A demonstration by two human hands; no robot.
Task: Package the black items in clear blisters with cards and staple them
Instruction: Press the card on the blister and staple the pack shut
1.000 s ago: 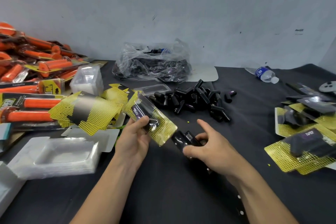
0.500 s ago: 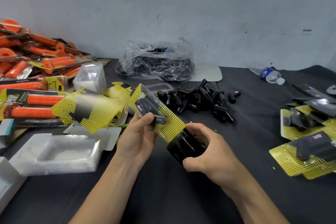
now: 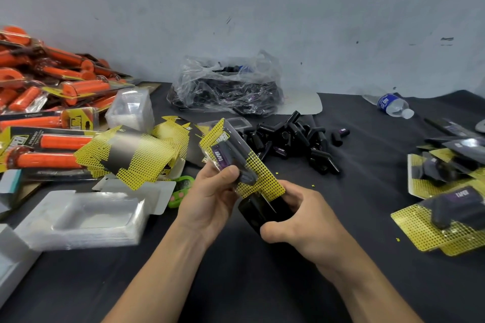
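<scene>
My left hand [image 3: 210, 199] grips a clear blister pack [image 3: 236, 157] with a yellow dotted card and black items labelled TAPER inside, tilted up above the table. My right hand [image 3: 301, 220] is curled round a black stapler [image 3: 262, 211], whose jaw sits at the pack's lower right edge. A heap of loose black items [image 3: 291, 141] lies just beyond the hands. Yellow and black cards [image 3: 128, 155] fan out at the left. A stack of empty clear blisters [image 3: 86, 217] lies at the near left.
Finished packs [image 3: 446, 207] pile at the right edge. Orange grip packages [image 3: 47, 113] heap at the far left. A clear plastic bag of black parts [image 3: 228, 89] sits against the wall, a water bottle [image 3: 391, 105] lies at the back right, and a green object [image 3: 181, 189] lies by the left wrist.
My right hand has lifted the black stapler off the table and brought it up to the lower edge of the pack. My left hand has tilted the pack more upright.
</scene>
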